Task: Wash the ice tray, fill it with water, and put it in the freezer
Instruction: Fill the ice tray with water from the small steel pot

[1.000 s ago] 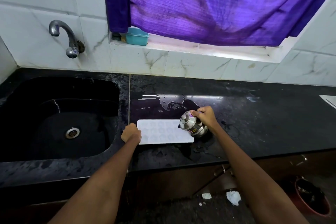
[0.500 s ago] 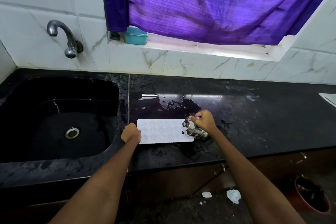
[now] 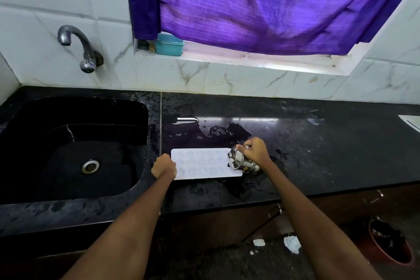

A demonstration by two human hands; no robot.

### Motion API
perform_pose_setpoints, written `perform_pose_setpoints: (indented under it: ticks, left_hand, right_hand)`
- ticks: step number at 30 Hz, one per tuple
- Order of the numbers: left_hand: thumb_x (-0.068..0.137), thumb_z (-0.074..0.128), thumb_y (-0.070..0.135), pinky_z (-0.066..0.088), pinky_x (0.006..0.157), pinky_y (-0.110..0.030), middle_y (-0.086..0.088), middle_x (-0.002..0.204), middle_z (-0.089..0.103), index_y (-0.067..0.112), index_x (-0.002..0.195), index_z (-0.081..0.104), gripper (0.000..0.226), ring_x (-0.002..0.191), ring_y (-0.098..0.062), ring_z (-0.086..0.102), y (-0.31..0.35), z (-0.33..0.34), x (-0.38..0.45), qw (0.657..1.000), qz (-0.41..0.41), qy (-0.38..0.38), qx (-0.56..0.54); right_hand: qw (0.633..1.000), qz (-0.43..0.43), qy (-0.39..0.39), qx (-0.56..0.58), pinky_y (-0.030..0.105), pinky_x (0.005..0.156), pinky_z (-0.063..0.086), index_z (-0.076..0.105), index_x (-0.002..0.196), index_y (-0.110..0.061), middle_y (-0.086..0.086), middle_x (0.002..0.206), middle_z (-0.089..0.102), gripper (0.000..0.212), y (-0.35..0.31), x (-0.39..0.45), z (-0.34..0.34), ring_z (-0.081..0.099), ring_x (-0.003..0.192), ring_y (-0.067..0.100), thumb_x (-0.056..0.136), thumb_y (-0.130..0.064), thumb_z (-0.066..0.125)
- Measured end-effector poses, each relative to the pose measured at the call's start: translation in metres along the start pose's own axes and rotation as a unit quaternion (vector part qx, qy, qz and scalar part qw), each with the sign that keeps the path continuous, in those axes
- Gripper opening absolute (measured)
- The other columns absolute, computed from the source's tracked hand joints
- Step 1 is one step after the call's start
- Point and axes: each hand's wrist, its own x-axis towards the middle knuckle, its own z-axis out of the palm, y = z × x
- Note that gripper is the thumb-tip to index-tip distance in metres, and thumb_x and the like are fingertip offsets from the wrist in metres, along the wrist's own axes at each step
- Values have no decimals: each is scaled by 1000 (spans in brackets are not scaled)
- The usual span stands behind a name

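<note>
A white ice tray with several small moulds lies flat on the wet black counter, just right of the sink. My left hand grips the tray's left end. My right hand holds a small steel pot tipped sharply to the left, its mouth over the tray's right end. Whether water is running out of the pot cannot be made out.
A black sink with a steel drain lies to the left, a wall tap above it. A teal box sits on the window sill under a purple curtain. A puddle spreads behind the tray. A red bin stands on the floor.
My right hand has tipped the steel pot further over, from nearly upright to almost on its side above the tray's right end. My left hand has stayed on the tray.
</note>
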Motion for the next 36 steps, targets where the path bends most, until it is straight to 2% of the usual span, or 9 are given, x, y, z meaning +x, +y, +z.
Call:
perform_pose_setpoints:
  ticks: [4,7,11,14,19,23,26,31,36]
  left_hand:
    - [93,58,21,50,90,-41,-17,125,60,3,120,59,33,114,-34,60,0,0,1,1000,0,-3,2]
    - [93,59,22,50,90,-41,-17,125,60,3,120,59,33,114,-34,60,1,0,1,1000,-1,-4,2]
    - [93,59,21,50,89,-40,-17,124,61,2,119,59,33,113,-34,60,0,1,1,1000,-2,0,4]
    - [93,59,20,50,89,-40,-18,124,61,1,119,59,32,113,-34,60,1,0,1,1000,-2,1,3]
    - [94,57,20,50,89,-40,-18,123,61,1,118,59,31,113,-34,59,1,1,1,1000,1,1,9]
    - [94,57,20,50,88,-40,-18,123,61,1,118,59,30,112,-34,60,1,0,0,1000,4,0,15]
    - [95,56,19,50,87,-40,-18,122,61,1,117,60,29,111,-34,60,1,-1,0,1000,7,0,20]
    - [95,55,17,50,89,-40,-17,124,61,2,119,59,29,114,-34,59,3,-1,-3,999,14,7,32]
    - [96,52,15,49,90,-41,-17,125,60,2,121,59,29,115,-34,59,3,-2,-5,999,23,9,45]
  right_hand:
    - [1000,4,8,8,28,50,20,21,42,-19,-1,42,21,61,0,-1,-2,19,44,13,79,-15,69]
    - [998,20,32,54,25,46,20,22,41,-19,-1,42,21,61,3,-1,-5,19,43,12,79,-11,69]
    - [987,64,64,131,26,48,20,26,41,-18,-1,45,23,57,9,1,-10,20,45,14,78,-5,68]
    - [984,75,70,146,26,48,20,26,40,-17,-1,43,23,57,12,4,-15,20,44,14,77,-3,67]
    - [993,52,53,88,18,42,21,25,39,-19,-2,39,23,59,13,2,-18,20,36,5,78,-9,69]
    - [997,45,47,47,26,48,23,23,40,-19,-2,39,23,60,17,-5,-16,20,41,13,79,-8,67]
    - [998,45,39,18,27,53,24,23,41,-19,0,41,23,58,19,-9,-15,21,43,15,80,-10,65]
    - [999,44,27,-18,25,45,19,21,41,-18,0,41,21,58,15,-11,-17,18,42,13,77,-10,65]
    - [998,44,26,-38,26,45,17,19,42,-18,0,41,17,58,14,-12,-17,17,42,13,77,-9,63]
